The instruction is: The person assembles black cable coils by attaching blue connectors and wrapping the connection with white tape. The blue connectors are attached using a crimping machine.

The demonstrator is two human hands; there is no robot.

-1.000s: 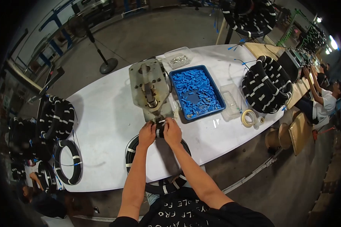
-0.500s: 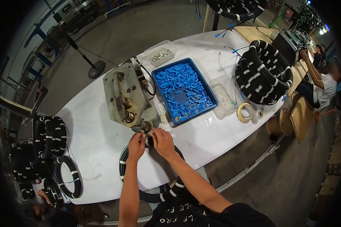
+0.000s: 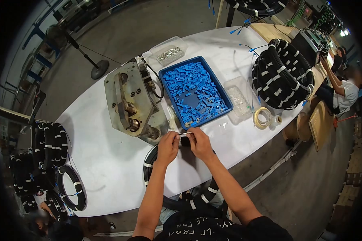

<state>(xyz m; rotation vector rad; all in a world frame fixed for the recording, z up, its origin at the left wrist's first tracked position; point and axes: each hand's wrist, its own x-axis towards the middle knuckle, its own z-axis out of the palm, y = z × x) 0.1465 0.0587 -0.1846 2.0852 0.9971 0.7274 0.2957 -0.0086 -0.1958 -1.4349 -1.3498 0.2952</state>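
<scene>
Near the front corner of the blue tray [image 3: 228,105], my left hand [image 3: 168,148] and my right hand [image 3: 201,143] are closed in a pinch, fingertips facing each other. Between them runs a thin, pale and dark cable end [image 3: 184,133]; its fine detail is too small to make out. Below the hands a black cable coil [image 3: 149,164], bound with white tape bands, lies over the table's front edge and against my lap. Small blue connector parts [image 3: 189,82] fill most of the tray. A metal press [image 3: 132,102] stands to the left of the tray.
Clear bins of small parts, one silvery [image 3: 171,54] and one whitish [image 3: 238,100], flank the tray. Tape rolls [image 3: 262,118] lie at the right, below a large stack of coils [image 3: 283,74]. More coils [image 3: 74,186] are at the left. A co-worker [image 3: 346,90] sits at far right.
Both hands have moved right, from in front of the press to the tray's front corner, with the cable end still between them. The coil below has shifted right too.
</scene>
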